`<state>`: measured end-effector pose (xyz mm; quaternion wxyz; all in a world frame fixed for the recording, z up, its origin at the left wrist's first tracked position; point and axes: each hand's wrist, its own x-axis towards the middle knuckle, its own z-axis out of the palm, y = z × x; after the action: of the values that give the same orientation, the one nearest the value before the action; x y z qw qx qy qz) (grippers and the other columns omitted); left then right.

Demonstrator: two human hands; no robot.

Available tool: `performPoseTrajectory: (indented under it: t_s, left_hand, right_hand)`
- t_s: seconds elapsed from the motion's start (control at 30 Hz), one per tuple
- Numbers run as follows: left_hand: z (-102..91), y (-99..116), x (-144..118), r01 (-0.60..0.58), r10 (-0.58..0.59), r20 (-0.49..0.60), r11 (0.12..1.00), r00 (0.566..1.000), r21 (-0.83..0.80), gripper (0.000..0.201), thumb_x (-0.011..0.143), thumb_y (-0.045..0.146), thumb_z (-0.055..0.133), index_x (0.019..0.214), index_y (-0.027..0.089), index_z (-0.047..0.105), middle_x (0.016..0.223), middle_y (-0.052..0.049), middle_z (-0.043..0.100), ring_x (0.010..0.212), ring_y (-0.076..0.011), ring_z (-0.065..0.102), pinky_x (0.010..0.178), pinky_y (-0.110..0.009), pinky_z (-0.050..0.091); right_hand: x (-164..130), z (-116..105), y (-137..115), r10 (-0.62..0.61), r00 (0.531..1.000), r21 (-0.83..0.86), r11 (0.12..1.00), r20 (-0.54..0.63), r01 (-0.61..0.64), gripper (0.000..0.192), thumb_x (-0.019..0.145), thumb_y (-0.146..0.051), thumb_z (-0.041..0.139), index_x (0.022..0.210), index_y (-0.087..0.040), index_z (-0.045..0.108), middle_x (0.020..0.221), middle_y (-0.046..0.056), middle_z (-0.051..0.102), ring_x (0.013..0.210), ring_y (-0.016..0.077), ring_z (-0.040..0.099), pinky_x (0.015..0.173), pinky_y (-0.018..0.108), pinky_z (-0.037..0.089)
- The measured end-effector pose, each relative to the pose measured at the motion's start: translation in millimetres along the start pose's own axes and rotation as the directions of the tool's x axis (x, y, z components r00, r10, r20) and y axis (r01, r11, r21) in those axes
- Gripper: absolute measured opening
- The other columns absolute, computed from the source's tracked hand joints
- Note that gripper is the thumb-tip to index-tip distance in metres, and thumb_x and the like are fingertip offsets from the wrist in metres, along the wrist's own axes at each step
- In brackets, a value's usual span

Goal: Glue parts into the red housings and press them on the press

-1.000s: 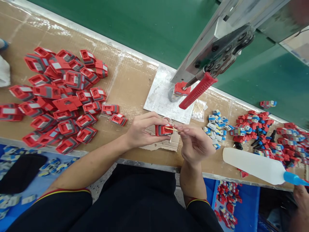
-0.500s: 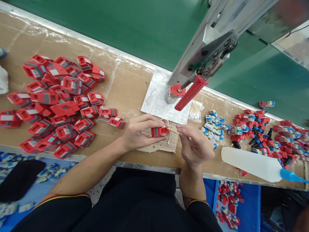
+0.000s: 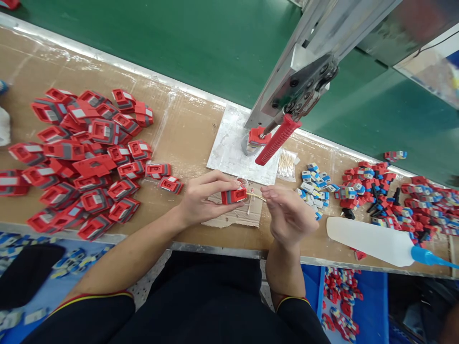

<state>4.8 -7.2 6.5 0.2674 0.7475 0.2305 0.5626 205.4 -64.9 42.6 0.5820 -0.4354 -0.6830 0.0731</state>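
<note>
My left hand (image 3: 206,196) is closed on a red and grey plastic toy vehicle part (image 3: 234,195), held over a piece of torn cardboard (image 3: 229,218). Between the fingertips of my right hand (image 3: 289,212) is a thin cotton swab (image 3: 256,195), its far end against the right side of the red part. Just behind the part stands a small round clear container (image 3: 243,183), partly hidden. Another swab (image 3: 249,205) lies on the cardboard. A bag of cotton swabs (image 3: 287,163) rests beyond my right hand.
A lever press with a red handle (image 3: 278,139) stands on a metal plate (image 3: 224,143), a red part under its tip. Red parts (image 3: 95,165) are heaped left; blue-white pieces (image 3: 315,184) and assembled toys (image 3: 366,184) lie right. A squeeze bottle (image 3: 371,240) lies near the front edge.
The view has shifted slightly. Both hands keep their holds, and the swab's end stays at the red part's right side.
</note>
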Motion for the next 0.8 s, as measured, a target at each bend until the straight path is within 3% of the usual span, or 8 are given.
performPoseTrajectory:
  t_s: [0.07,0.13,0.2,0.3,0.47,0.57,0.63,0.8]
  left_hand:
    - [-1.0,-0.6,-0.3,-0.001,0.001,-0.002,1.0,1.0,-0.005,0.029,0.08,0.026,0.092,0.103,0.018,0.076,0.095,-0.007,0.08,0.081,-0.0151,0.078,0.072,-0.023,0.067]
    - [-2.5,-1.8,-0.8,0.015,-0.015,0.002,1.0,1.0,0.007,0.029,0.08,0.025,0.092,0.103,0.018,0.076,0.095,-0.006,0.08,0.082,-0.0148,0.078,0.073,-0.023,0.066]
    - [-4.0,-3.6,-1.4,0.035,-0.036,0.005,0.999,0.999,0.03,0.028,0.081,0.026,0.091,0.104,0.019,0.076,0.096,-0.005,0.08,0.084,-0.0151,0.079,0.075,-0.025,0.067]
    - [-5.3,-6.5,-2.4,0.042,-0.042,-0.008,0.998,0.999,0.048,0.027,0.082,0.027,0.091,0.104,0.02,0.076,0.098,-0.005,0.08,0.086,-0.0155,0.079,0.077,-0.026,0.067]
    - [-5.9,-8.7,-3.5,0.067,-0.067,0.007,0.996,0.998,0.062,0.028,0.082,0.028,0.091,0.104,0.02,0.077,0.099,-0.006,0.08,0.086,-0.0157,0.078,0.077,-0.026,0.067]
    - [-6.1,-8.6,-3.3,0.064,-0.065,0.021,0.996,0.998,0.067,0.029,0.081,0.027,0.091,0.105,0.02,0.077,0.099,-0.006,0.08,0.086,-0.0161,0.078,0.077,-0.027,0.067]
    - [-5.4,-8.8,-3.0,0.062,-0.063,0.023,0.996,0.998,0.062,0.029,0.081,0.027,0.091,0.105,0.02,0.077,0.099,-0.006,0.08,0.086,-0.0163,0.078,0.077,-0.027,0.067]
    - [0.2,-8.4,-3.4,0.046,-0.046,0.023,0.999,0.999,-0.005,0.026,0.083,0.026,0.09,0.104,0.019,0.076,0.098,-0.007,0.081,0.089,-0.0174,0.08,0.079,-0.027,0.067]
  right_hand:
    - [2.7,-10.7,1.7,0.054,0.993,0.079,0.996,-0.106,-0.045,0.017,0.098,-0.019,0.069,0.108,-0.03,0.076,0.079,0.0,0.077,0.074,0.021,0.076,0.065,0.039,0.064]
    - [4.9,-23.0,4.5,0.071,0.993,0.054,0.996,-0.093,-0.067,0.013,0.097,-0.021,0.071,0.103,-0.03,0.077,0.075,0.0,0.075,0.071,0.0203,0.072,0.064,0.038,0.06]
    - [4.8,-31.3,8.4,0.08,0.988,-0.041,0.996,0.129,-0.075,0.015,0.095,-0.016,0.072,0.1,-0.029,0.077,0.079,0.0,0.077,0.072,0.0195,0.07,0.066,0.038,0.058]
    - [0.3,-29.8,15.6,0.08,0.872,-0.121,0.992,0.484,-0.024,0.018,0.097,-0.011,0.069,0.101,-0.027,0.077,0.087,0.002,0.081,0.074,0.0182,0.069,0.067,0.036,0.057]
    - [-6.7,-16.2,25.2,0.086,0.799,-0.158,0.987,0.595,0.011,0.018,0.099,-0.012,0.067,0.105,-0.024,0.077,0.096,0.004,0.084,0.078,0.0182,0.067,0.07,0.035,0.057]
    - [-5.8,-18.8,24.8,0.101,0.808,-0.154,0.988,0.581,-0.012,0.018,0.098,-0.011,0.068,0.105,-0.025,0.078,0.095,0.003,0.084,0.077,0.0178,0.067,0.069,0.035,0.056]
    - [-4.5,-23.3,22.7,0.111,0.852,-0.118,0.991,0.513,-0.058,0.019,0.096,-0.01,0.07,0.103,-0.027,0.078,0.091,0.002,0.083,0.075,0.0176,0.069,0.068,0.035,0.056]
    - [-5.8,-23.0,17.2,0.159,0.982,0.145,0.974,0.099,-0.172,0.015,0.093,-0.018,0.076,0.101,-0.031,0.08,0.079,-0.001,0.079,0.068,0.0182,0.071,0.063,0.037,0.055]
